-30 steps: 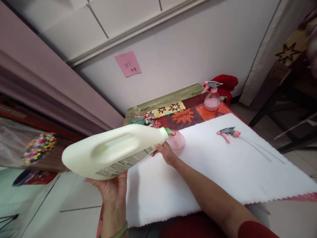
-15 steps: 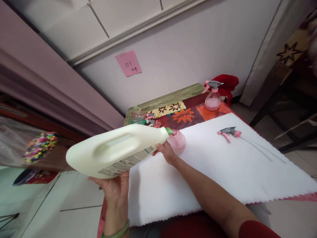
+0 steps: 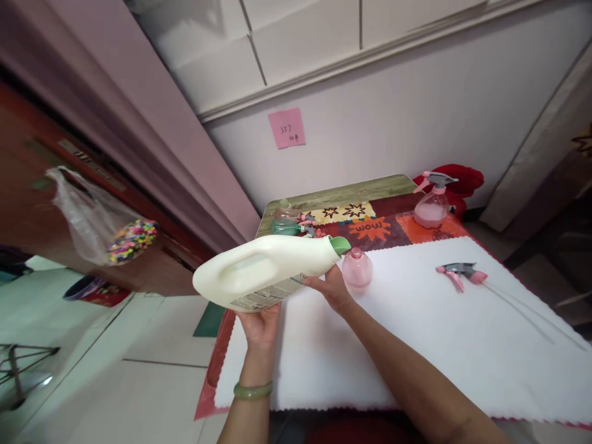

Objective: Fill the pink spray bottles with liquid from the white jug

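A large cream jug (image 3: 272,262) lies nearly on its side in the air, its green spout (image 3: 340,245) pointing right. My left hand (image 3: 259,324), below a green bangle, supports the jug's underside near its base. Near the neck, my right hand (image 3: 333,290) grips the jug from below. Just right of the spout, a round pink bottle (image 3: 357,271) with no sprayer on it stands upright on the white cloth, a small gap between them. A grey and pink spray head (image 3: 462,273) with a long tube lies on the cloth at the right.
At the table's back right stands a pink spray bottle (image 3: 431,206) with its head on. A green bottle (image 3: 285,227) and a clear one lie at the back left. A pink note (image 3: 287,128) is on the wall. Beads in a plastic bag (image 3: 132,239) hang at left.
The jug's spout has come away from the pink bottle's mouth, and the jug is tilted less steeply. The camera view has shifted, showing more of the left side.
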A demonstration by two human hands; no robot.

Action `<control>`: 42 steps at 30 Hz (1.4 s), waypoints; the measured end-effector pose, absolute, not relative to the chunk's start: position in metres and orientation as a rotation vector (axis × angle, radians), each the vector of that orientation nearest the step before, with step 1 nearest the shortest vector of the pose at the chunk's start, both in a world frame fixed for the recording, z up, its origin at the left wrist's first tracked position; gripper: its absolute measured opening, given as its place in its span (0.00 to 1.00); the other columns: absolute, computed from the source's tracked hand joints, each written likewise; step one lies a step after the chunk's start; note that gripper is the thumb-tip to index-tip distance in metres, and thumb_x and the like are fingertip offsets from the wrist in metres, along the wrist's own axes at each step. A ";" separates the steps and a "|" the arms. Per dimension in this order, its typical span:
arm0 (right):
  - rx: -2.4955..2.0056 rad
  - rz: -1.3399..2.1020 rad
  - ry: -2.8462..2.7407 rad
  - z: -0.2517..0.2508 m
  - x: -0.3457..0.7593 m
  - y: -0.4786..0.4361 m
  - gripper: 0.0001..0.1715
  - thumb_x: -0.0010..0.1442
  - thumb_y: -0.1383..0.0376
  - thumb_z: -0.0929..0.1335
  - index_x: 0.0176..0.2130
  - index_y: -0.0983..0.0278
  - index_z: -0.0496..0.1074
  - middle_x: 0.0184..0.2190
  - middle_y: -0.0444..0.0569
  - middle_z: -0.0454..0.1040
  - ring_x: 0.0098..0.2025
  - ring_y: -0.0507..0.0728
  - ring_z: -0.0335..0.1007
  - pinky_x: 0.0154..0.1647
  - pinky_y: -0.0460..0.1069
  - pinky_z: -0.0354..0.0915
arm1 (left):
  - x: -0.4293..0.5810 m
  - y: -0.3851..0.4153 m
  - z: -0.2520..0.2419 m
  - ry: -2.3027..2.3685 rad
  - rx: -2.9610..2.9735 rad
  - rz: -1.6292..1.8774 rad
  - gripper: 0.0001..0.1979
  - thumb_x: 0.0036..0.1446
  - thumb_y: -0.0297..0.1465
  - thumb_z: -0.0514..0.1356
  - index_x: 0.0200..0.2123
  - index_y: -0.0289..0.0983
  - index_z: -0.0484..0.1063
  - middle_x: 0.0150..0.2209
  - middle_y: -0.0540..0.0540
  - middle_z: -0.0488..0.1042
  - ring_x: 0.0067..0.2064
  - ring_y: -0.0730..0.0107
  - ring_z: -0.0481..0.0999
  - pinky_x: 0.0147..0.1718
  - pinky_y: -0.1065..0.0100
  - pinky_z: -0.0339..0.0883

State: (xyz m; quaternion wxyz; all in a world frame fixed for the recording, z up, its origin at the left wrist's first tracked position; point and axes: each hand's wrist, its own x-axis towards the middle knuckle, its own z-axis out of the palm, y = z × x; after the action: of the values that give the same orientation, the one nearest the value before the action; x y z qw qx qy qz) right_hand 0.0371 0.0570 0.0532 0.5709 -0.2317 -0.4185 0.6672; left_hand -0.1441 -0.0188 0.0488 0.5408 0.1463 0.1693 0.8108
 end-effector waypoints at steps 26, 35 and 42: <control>-0.896 0.962 -1.793 0.114 -0.053 0.087 0.46 0.40 0.49 0.81 0.54 0.58 0.66 0.43 0.47 0.79 0.44 0.64 0.76 0.51 0.60 0.70 | -0.062 -0.069 0.029 1.173 0.507 1.424 0.21 0.54 0.45 0.69 0.41 0.35 0.74 0.39 0.40 0.78 0.37 0.60 0.80 0.39 0.57 0.77; -0.818 1.000 -1.725 0.114 -0.016 0.057 0.52 0.50 0.50 0.79 0.65 0.64 0.61 0.64 0.63 0.69 0.66 0.68 0.67 0.67 0.63 0.64 | -0.048 -0.044 0.026 1.431 1.066 1.272 0.19 0.43 0.38 0.73 0.38 0.38 0.75 0.39 0.43 0.78 0.38 0.57 0.78 0.40 0.56 0.72; -1.019 0.701 -1.687 0.094 0.176 0.027 0.17 0.63 0.51 0.70 0.43 0.61 0.78 0.38 0.49 0.83 0.39 0.59 0.81 0.44 0.53 0.74 | -0.009 0.002 0.016 1.453 1.254 1.412 0.38 0.37 0.40 0.77 0.52 0.39 0.69 0.57 0.35 0.72 0.62 0.43 0.70 0.64 0.46 0.58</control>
State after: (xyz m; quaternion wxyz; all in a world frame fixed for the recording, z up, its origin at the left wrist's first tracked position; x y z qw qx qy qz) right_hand 0.1760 0.0274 0.0940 0.5011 -0.4214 -0.6979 0.2902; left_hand -0.0088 0.0018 0.0165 0.3704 0.4888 0.5663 0.5505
